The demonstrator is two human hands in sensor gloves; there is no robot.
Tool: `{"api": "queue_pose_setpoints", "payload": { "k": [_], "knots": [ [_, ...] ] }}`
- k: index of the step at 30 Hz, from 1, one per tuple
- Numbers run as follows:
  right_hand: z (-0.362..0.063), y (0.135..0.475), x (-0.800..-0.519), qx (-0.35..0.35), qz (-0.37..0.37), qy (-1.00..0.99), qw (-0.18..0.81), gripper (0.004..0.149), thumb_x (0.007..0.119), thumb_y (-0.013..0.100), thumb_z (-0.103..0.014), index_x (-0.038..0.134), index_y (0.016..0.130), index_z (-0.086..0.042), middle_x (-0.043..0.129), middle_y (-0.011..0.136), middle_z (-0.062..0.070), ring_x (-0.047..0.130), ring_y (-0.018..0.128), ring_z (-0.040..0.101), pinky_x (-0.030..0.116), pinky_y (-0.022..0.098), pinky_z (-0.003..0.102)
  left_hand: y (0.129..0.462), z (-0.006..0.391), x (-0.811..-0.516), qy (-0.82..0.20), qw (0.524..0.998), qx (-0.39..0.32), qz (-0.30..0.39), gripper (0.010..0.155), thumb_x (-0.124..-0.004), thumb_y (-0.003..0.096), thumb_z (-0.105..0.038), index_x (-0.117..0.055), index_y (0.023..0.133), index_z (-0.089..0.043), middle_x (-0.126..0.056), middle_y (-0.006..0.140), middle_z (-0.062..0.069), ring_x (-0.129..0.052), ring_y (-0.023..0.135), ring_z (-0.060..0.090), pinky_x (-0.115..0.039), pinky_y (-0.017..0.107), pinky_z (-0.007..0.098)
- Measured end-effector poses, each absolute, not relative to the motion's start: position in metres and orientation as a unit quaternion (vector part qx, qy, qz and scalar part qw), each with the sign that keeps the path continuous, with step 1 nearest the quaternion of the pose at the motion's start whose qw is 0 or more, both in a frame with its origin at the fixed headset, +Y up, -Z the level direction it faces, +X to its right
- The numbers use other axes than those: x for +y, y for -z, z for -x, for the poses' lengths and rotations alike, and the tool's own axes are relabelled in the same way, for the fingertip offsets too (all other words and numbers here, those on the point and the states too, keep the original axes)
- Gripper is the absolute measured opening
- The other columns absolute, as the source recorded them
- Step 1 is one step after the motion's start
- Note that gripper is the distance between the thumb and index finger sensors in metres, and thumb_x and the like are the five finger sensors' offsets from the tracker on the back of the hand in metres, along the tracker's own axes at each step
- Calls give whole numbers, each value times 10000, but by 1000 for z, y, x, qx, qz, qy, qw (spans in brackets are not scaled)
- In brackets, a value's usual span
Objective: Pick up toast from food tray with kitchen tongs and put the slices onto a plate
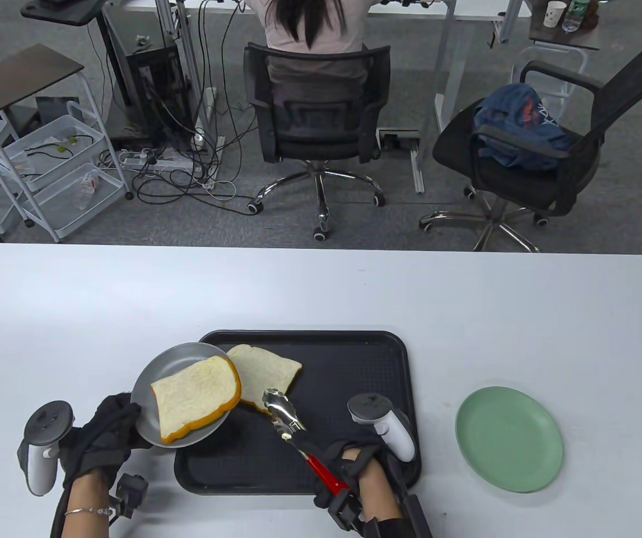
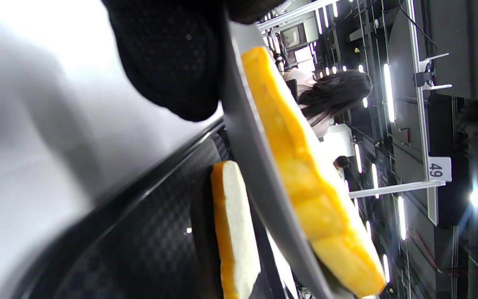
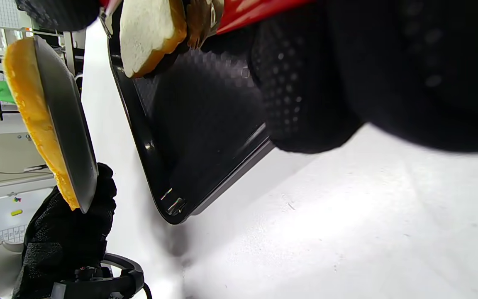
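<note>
My left hand (image 1: 102, 437) grips the rim of a grey metal plate (image 1: 150, 381), held raised over the left corner of the black food tray (image 1: 354, 358). One toast slice (image 1: 195, 398) lies on that plate (image 2: 255, 166), overhanging its edge; its crust (image 2: 305, 174) shows in the left wrist view. A second slice (image 1: 265, 372) lies on the tray, partly under the plate. My right hand (image 1: 354, 471) grips the red-handled tongs (image 1: 321, 473); their metal tips (image 1: 282, 412) sit at that slice's near edge (image 3: 147, 37). Whether the tips pinch the slice is unclear.
An empty green plate (image 1: 508, 440) sits on the white table (image 1: 321, 291) to the right of the tray. Beyond the table's far edge stand office chairs (image 1: 315, 123), a seated person (image 1: 310, 28), a white cart (image 1: 46, 168) and cables.
</note>
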State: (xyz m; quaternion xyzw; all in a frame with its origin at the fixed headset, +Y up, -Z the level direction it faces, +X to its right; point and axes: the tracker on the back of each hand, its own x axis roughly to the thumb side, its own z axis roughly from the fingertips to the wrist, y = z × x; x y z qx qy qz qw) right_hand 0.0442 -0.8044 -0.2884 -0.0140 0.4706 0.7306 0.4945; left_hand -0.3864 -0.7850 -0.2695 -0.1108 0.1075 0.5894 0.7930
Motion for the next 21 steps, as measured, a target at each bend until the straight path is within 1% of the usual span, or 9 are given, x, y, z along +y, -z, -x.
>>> {"api": "queue_pose_setpoints", "payload": {
  "k": [9, 21],
  "knots": [
    [-27, 295, -807, 476, 15, -737, 480, 897, 655, 480, -646, 534, 890, 143, 901, 497, 350, 1003, 160, 388, 915, 36, 440, 270, 386, -785, -593, 790, 108, 113, 577, -611, 728, -268, -391, 1133, 79, -809, 956, 200, -1046, 626, 224, -976, 462, 228],
    [-18, 297, -812, 468, 13, -755, 459, 809, 688, 501, -584, 593, 866, 131, 940, 487, 307, 1023, 160, 369, 931, 42, 430, 270, 387, -786, -595, 789, 106, 113, 577, -611, 728, -267, -391, 1133, 80, -810, 956, 201, -1045, 626, 225, -976, 463, 228]
  ]
}}
